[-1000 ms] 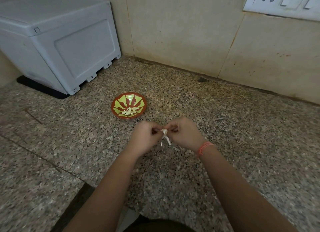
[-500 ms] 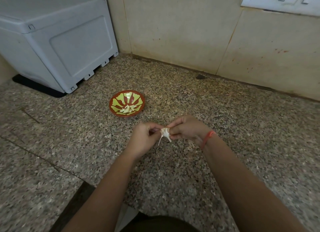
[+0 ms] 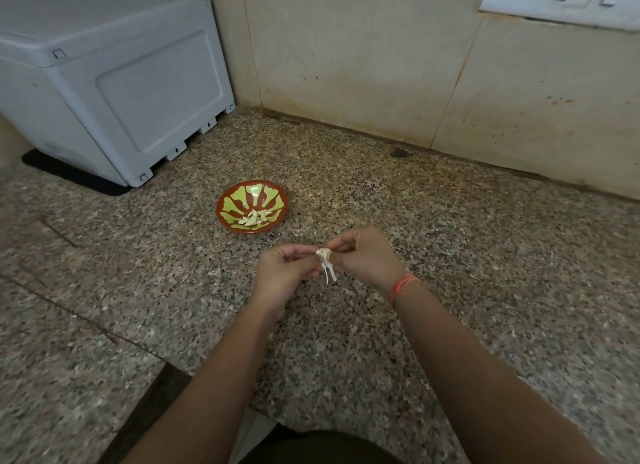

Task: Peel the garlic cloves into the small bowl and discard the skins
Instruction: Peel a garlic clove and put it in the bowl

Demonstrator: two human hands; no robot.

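Note:
A small red and green bowl (image 3: 251, 206) sits on the granite counter and holds several peeled garlic cloves (image 3: 254, 217). In front of it and to its right, above the counter, my left hand (image 3: 284, 273) and my right hand (image 3: 363, 255) meet. Both pinch a small white garlic piece (image 3: 324, 254) between their fingertips. Thin strips of papery skin (image 3: 329, 273) hang down from it. Most of the clove is hidden by my fingers.
A grey plastic box (image 3: 114, 82) stands on a black mat (image 3: 69, 178) at the back left. The tiled wall runs behind the counter, with a switch and socket plate (image 3: 561, 3) at the top right. The counter's front edge (image 3: 194, 370) has a cut-in near my body.
My hands stay together on the garlic. The right fingers have shifted over its top and the hanging skin strips now point lower. The camera view has drifted slightly.

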